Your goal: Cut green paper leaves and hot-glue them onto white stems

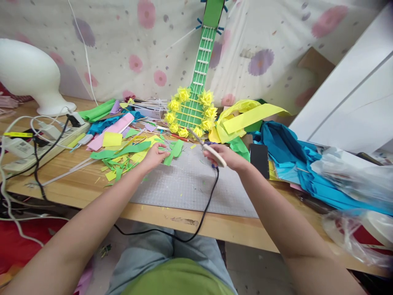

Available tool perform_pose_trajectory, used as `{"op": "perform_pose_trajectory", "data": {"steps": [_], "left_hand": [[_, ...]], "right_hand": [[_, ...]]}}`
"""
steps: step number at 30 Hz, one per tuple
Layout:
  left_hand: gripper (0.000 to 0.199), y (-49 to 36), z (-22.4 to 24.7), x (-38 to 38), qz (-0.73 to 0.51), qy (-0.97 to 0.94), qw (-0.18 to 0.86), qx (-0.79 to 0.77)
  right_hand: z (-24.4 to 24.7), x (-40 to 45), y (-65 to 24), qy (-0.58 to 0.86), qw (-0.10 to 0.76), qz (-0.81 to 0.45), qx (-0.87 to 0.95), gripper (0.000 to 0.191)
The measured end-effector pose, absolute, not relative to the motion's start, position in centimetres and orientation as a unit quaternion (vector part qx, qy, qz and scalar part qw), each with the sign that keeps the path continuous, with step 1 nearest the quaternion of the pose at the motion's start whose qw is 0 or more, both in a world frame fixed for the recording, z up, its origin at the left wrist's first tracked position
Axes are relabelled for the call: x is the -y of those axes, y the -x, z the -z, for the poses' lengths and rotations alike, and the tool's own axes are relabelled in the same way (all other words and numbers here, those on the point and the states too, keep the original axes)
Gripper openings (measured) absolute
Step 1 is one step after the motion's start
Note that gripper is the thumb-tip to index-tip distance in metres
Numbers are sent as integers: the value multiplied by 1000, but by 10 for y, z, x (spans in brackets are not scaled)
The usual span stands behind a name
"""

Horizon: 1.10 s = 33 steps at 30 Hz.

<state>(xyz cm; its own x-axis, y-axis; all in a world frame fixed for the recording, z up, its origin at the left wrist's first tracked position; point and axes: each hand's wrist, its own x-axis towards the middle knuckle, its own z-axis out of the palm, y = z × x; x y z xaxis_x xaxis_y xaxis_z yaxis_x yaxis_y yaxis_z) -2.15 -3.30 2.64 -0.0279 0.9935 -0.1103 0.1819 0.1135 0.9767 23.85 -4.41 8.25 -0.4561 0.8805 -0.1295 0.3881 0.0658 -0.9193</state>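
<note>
My left hand (155,156) is over the left part of the grey cutting mat (196,186). Its fingers pinch the edge of a cut strip of green paper (174,151). A pair of scissors (216,155) with pale handles is in my right hand (229,156), blades pointing up and left. Beneath that hand, a black cable (211,196) ends at a blue-tipped part, mostly hidden. Behind the mat stands a green model guitar (199,78), its body ringed with yellow paper flowers (205,98).
Green and yellow paper scraps (118,164) lie left of the mat. A power strip (46,147) with tangled cords and a white foam head (30,73) stand farther left. To the right are a black phone (258,161), blue paper (282,143) and plastic bags (353,172).
</note>
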Motion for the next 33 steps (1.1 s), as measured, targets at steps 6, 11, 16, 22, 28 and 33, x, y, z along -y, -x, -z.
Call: {"op": "perform_pose_trajectory", "data": {"steps": [6, 11, 16, 22, 28, 33], "left_hand": [[27, 14, -21, 32, -467, -479, 474, -572], [30, 11, -18, 29, -509, -438, 479, -566], [15, 15, -20, 25, -568, -385, 448, -574], [12, 31, -21, 20, -601, -371, 387, -593], [12, 29, -8, 15, -638, -350, 342, -594], [18, 24, 21, 22, -659, -374, 338, -558]], "right_hand": [[-113, 58, -302, 480, 522, -398, 582, 31], [-86, 56, -331, 697, 332, -274, 574, 29], [-36, 43, -323, 751, 92, -96, 647, 17], [-47, 52, -319, 757, 111, 8, 644, 20], [-76, 78, -237, 628, 325, 97, 700, 25], [-35, 48, -147, 479, 199, 13, 855, 21]]}}
